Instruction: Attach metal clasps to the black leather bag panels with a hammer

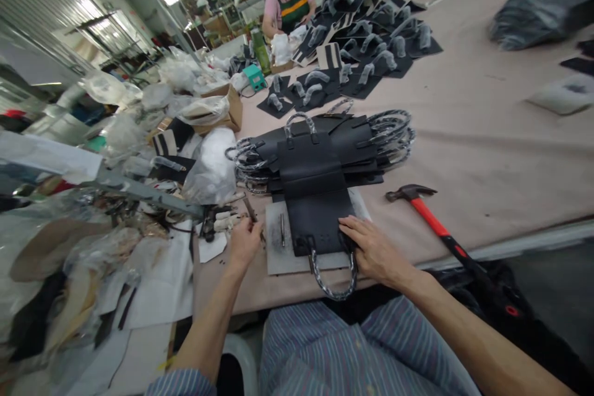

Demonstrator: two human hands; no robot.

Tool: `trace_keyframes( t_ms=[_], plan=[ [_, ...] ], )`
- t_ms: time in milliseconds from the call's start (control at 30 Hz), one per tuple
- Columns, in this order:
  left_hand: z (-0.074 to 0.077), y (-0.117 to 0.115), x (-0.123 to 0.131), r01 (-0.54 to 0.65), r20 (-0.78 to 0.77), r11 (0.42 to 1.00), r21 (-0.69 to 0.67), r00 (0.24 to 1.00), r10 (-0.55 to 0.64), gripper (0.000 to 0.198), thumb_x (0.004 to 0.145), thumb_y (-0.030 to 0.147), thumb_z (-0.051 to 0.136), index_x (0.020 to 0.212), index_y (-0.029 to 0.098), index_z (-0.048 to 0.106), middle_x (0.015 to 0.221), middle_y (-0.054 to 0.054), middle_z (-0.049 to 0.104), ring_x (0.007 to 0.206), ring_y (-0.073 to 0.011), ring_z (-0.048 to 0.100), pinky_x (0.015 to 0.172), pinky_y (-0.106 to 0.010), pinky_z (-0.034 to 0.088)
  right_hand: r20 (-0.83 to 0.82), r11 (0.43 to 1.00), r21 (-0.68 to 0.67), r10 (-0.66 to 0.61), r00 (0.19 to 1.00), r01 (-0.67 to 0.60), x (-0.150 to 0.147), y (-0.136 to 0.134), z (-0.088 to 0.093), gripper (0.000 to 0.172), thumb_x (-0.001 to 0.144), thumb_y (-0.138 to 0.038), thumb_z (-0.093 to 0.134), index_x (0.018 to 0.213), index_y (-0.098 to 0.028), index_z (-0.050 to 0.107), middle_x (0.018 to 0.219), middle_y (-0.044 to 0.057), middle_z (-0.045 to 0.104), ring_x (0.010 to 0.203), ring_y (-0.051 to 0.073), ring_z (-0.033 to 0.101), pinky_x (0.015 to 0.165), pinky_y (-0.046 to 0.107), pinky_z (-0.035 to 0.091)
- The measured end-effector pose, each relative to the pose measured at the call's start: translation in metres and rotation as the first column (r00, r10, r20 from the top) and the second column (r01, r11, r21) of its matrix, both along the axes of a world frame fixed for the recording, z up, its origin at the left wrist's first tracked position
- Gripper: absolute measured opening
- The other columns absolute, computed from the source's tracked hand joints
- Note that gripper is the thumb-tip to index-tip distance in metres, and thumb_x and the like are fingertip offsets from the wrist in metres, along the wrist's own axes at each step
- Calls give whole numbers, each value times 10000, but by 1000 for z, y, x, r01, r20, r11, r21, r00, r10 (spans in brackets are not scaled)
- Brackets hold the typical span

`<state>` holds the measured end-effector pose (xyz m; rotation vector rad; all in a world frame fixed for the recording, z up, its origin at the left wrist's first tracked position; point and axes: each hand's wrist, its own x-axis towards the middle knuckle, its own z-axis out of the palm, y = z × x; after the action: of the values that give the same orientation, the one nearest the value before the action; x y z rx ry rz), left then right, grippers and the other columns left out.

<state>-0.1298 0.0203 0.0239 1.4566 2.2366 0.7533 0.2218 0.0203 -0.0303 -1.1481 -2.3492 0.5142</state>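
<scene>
A black leather bag panel (318,216) with a wrapped loop handle (333,284) lies on a grey work slab (278,253) at the table's near edge. My right hand (371,247) rests flat on the panel's lower right corner, fingers stretched out. My left hand (244,241) is curled at the slab's left edge, pinching a small dark tool or piece that I cannot make out. Behind the panel sits a stack of like black panels with wrapped handles (325,145). A thin metal punch (282,229) lies on the slab.
A hammer with a red and black handle (436,226) lies to the right. Plastic bags, boxes and scraps (185,136) crowd the left side. Many more black panels (362,49) cover the far table, where another person in a green apron (290,3) works.
</scene>
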Motion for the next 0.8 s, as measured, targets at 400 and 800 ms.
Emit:
trace_keyframes(
  t_ms=[400, 800],
  plan=[
    [2, -7, 42, 102, -257, 973, -206, 954, -155, 317, 902, 478, 629, 772, 200, 704, 776, -77, 726, 763, -240, 676, 684, -306, 445, 36, 1000, -2, 14, 999, -14, -1, 2, -3, 666, 753, -28, 429, 1398, -122, 569, 1511, 128, 505, 1423, 313, 437, 1177, 598, 400],
    [20, 25, 53, 213, 343, 948, -238, 931, -123, 214, 849, 335, 624, 706, 179, 593, 559, -29, 646, 563, -196, 660, 577, -270, 505, 40, 997, -74, -9, 999, 12, -4, -1, 6, 689, 744, -23, 416, 1410, -128, 560, 1520, 128, 496, 1436, 314, 417, 1185, 612, 365]
  ],
)
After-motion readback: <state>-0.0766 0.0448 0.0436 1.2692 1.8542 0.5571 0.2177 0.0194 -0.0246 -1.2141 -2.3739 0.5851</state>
